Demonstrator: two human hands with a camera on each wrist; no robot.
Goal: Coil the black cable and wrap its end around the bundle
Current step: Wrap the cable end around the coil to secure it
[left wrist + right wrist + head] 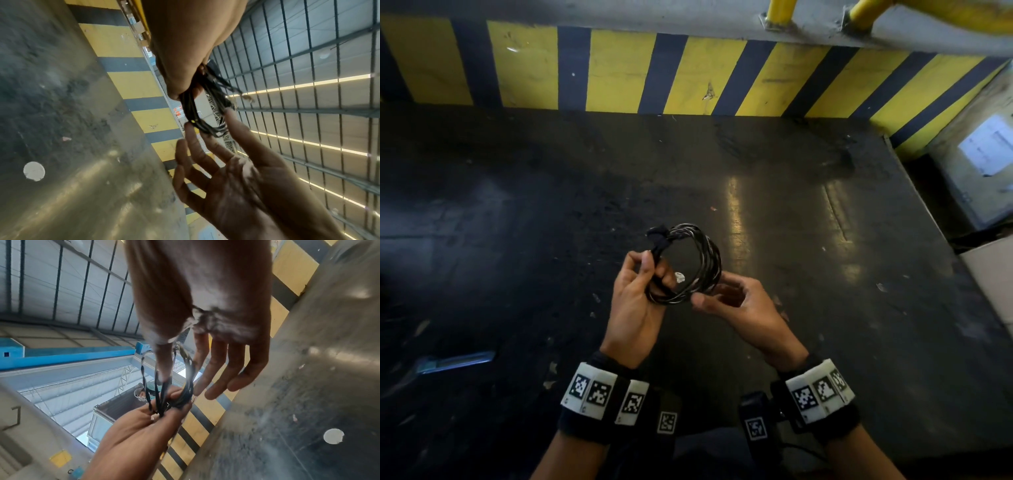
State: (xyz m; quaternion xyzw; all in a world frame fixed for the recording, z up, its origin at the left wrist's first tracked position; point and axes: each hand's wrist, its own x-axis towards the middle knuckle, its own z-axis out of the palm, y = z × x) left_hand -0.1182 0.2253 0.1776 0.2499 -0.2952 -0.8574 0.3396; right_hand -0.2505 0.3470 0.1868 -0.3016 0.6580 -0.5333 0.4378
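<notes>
Black cable (697, 263): wound into a round multi-strand coil, held in the air above the counter (791, 212); a dark wrapped end bunches at the coil's upper left.

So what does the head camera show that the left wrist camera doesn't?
Only the head view shows the whole round coil, the wrapped end at its top, both wristbands and a blue object on the floor. Only the left wrist view shows the roof and the right hand's open palm. Both show the left hand gripping the black cable and the striped curb.
</notes>
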